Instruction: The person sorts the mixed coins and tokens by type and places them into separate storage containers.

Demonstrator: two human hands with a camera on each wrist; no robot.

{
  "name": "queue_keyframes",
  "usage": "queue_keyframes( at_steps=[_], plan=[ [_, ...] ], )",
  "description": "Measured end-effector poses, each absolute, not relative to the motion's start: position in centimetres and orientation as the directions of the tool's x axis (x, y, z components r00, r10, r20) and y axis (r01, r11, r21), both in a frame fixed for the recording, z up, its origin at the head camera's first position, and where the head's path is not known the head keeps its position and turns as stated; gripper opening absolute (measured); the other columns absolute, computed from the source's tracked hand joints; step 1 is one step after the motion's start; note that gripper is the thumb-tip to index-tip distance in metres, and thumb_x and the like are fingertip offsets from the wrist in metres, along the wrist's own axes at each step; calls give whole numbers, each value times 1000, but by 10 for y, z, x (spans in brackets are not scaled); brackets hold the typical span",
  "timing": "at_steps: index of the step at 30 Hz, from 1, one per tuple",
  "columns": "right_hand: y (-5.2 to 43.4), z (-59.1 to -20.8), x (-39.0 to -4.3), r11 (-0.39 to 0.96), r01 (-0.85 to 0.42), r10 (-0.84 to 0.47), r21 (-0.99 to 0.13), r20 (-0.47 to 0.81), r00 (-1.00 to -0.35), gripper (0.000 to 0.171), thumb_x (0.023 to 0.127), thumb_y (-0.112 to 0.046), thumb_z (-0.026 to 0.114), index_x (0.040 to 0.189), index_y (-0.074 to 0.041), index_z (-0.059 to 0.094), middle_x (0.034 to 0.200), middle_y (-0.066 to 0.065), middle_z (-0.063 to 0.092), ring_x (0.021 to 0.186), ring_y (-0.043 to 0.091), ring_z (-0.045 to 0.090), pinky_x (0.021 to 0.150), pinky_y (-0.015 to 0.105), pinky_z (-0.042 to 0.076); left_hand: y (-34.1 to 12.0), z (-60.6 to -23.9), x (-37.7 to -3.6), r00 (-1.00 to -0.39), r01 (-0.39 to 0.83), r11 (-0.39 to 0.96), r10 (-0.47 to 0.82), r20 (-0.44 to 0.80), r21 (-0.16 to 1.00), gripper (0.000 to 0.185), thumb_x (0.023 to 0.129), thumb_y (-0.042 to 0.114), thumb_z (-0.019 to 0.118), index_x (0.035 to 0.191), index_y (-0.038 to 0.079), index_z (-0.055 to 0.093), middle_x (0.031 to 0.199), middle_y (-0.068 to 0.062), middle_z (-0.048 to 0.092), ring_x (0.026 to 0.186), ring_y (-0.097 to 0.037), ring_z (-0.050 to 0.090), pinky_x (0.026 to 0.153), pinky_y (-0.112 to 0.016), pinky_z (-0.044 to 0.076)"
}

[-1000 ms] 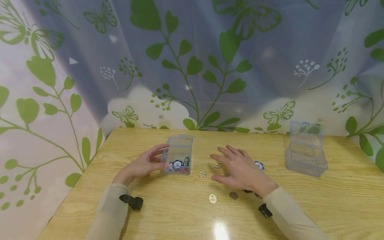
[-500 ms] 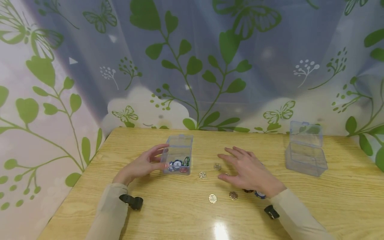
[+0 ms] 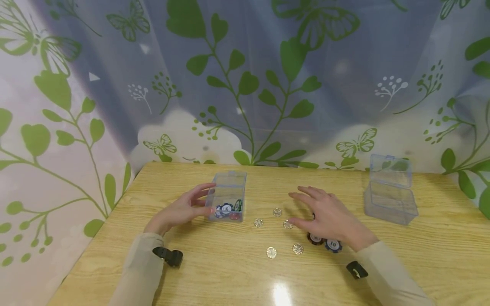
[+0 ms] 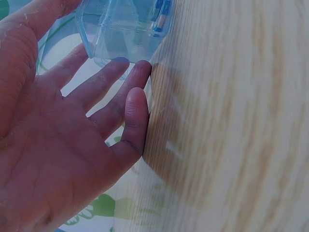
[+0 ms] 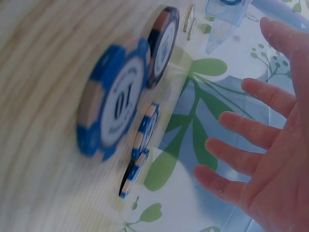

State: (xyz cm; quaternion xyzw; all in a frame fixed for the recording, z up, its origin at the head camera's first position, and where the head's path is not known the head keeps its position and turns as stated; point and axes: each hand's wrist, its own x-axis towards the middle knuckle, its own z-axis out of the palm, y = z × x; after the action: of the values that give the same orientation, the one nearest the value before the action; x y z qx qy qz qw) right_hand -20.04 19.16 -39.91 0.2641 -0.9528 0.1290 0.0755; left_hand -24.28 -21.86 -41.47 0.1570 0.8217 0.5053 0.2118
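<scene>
My left hand (image 3: 183, 210) holds the left side of a clear plastic box (image 3: 224, 197), with the thumb near its front corner and the index finger farther back. The box's lid is raised; inside lie several poker chips (image 3: 226, 208), blue, green and red. My right hand (image 3: 329, 214) hovers with spread fingers above more poker chips, holding nothing. Beneath it show a dark chip (image 3: 315, 239) and a blue chip marked 10 (image 3: 334, 245). In the right wrist view, two more blue chips (image 5: 146, 130) lie beyond the large blue one, away from the fingers.
Several gold-coloured coins (image 3: 271, 253) lie scattered between the hands on the wooden table (image 3: 214, 272). A second clear plastic box (image 3: 390, 204), lid up, stands at the right. A patterned curtain (image 3: 260, 106) hangs behind the table's back edge.
My right hand has moved to the right and slightly back toward me, uncovering a coin and the dark and blue chips. The left hand and its box stay in place.
</scene>
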Motion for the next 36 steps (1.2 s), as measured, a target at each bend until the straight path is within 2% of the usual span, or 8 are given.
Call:
queue_keyframes(
  at_steps=[13, 19, 30, 36],
  plan=[
    [215, -404, -199, 831, -506, -468, -230, 203, -860, 66, 96, -57, 63, 147, -15, 56, 153, 21, 51, 134, 48, 54, 103, 67, 45, -218, -413, -243, -856, 34, 431, 479, -196, 902, 78, 97, 27, 72, 162, 30, 27, 168, -16, 26, 149, -46, 36, 112, -60, 41],
    [224, -404, -195, 831, -478, -445, -285, 175, -878, 64, 96, -56, 64, 146, -16, 57, 153, 21, 51, 135, 49, 52, 103, 69, 44, -218, -413, -243, -860, 27, 434, 470, -200, 901, 79, 96, 29, 73, 161, 33, 29, 168, -13, 26, 149, -45, 36, 113, -60, 41],
    [244, -406, -193, 805, -443, -432, -394, 123, -894, 65, 97, -51, 66, 147, -11, 55, 152, 23, 51, 136, 50, 50, 106, 69, 42, -219, -415, -243, -862, 27, 437, 466, -201, 899, 78, 97, 29, 73, 161, 33, 28, 169, -13, 25, 150, -45, 36, 113, -62, 39],
    [256, -408, -192, 779, -421, -422, -465, 107, -900, 62, 98, -49, 66, 146, -11, 56, 149, 19, 55, 135, 47, 53, 106, 66, 44, -219, -415, -243, -855, 39, 421, 483, -188, 906, 79, 98, 27, 72, 162, 28, 26, 163, -18, 36, 148, -45, 38, 112, -58, 43]
  ],
)
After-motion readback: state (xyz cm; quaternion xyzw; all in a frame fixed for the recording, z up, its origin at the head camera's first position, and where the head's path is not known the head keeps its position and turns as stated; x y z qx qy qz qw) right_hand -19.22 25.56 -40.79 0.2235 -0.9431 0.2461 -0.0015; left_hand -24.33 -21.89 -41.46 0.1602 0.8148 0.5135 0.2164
